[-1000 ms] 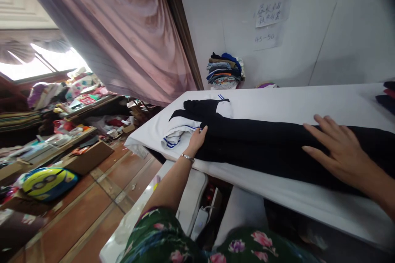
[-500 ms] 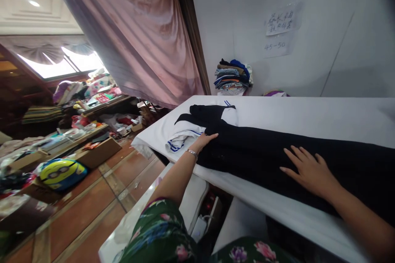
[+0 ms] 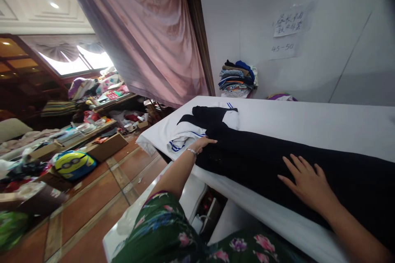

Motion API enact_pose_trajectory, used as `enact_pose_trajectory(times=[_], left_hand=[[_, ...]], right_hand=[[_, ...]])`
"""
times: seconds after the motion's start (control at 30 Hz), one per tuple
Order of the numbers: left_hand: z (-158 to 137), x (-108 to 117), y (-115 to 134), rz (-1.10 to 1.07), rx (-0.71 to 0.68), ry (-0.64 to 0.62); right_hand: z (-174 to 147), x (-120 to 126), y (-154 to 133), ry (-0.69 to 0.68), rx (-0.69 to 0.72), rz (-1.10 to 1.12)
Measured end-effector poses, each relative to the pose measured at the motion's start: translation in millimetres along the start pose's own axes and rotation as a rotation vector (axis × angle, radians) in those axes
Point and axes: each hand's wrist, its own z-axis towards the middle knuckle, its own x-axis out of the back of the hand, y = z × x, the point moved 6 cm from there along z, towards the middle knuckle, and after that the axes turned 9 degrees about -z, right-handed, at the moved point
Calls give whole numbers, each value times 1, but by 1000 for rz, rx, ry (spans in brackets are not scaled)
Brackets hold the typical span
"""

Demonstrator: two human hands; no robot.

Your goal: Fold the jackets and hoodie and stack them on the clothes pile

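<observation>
A long black garment [image 3: 262,154] lies across the white-covered table [image 3: 324,119], with narrower black parts bunched at its far left end. My left hand [image 3: 202,144] is closed on its left edge, thumb on top and the other fingers mostly hidden. Flat on the black cloth, fingers spread, rests my right hand [image 3: 308,181]. A white garment with blue stripes [image 3: 185,137] lies partly under the black one, beside my left hand. The right end of the black garment runs out of view.
A stack of folded clothes [image 3: 237,78] stands by the wall behind the table. Paper notes [image 3: 288,22] hang above. To the left, a pink curtain [image 3: 154,28] slants down near cluttered shelves, cardboard boxes [image 3: 108,148] and a yellow-and-blue Minion item [image 3: 75,165] on the tiled floor.
The view has turned slightly left, so the surroundings sit further right. Both hands keep nearly the same places on the black garment.
</observation>
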Motion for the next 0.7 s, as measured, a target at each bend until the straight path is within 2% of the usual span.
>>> enact_pose_trajectory(times=[0.43, 0.57, 0.7], left_hand=[[-14, -8, 17, -46, -6, -109], [-13, -9, 20, -100, -99, -110], [-5, -5, 28, -13, -269, -18]], right_hand=[[-1, -2, -3, 52, -6, 13], [-2, -4, -3, 65, -5, 15], [-2, -6, -3, 73, -5, 12]])
